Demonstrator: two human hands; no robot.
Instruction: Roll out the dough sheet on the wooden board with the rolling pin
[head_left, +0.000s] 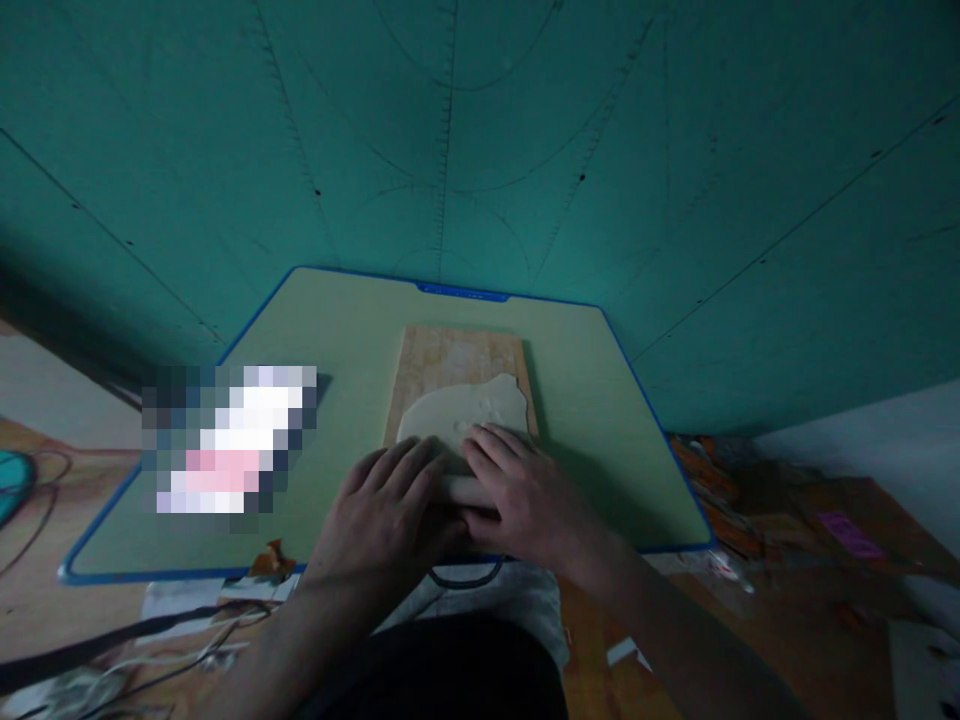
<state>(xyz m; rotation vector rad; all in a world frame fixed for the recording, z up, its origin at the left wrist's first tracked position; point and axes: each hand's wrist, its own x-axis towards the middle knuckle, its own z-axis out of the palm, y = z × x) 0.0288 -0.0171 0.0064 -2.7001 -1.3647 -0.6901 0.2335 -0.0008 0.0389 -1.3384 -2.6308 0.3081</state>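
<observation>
A flat, uneven sheet of pale dough [469, 405] lies over the near half of a wooden board [461, 350], with small dents in its surface. Across its near side runs a pale cylindrical roll [466, 490]; I cannot tell whether it is rolled dough or a rolling pin. My left hand [394, 500] curls over the roll's left part, fingers forward and thumb on the near side. On the right part, my right hand [517, 490] is closed the same way, its fingertips touching the dough. Both hands hide the roll's ends.
The board rests on a pale green folding table [600, 430] with a blue edge. A blurred-out bright object [240, 440] lies at the left. A green marked wall panel [480, 150] stands behind. Cables [202, 640] are tangled below on the left.
</observation>
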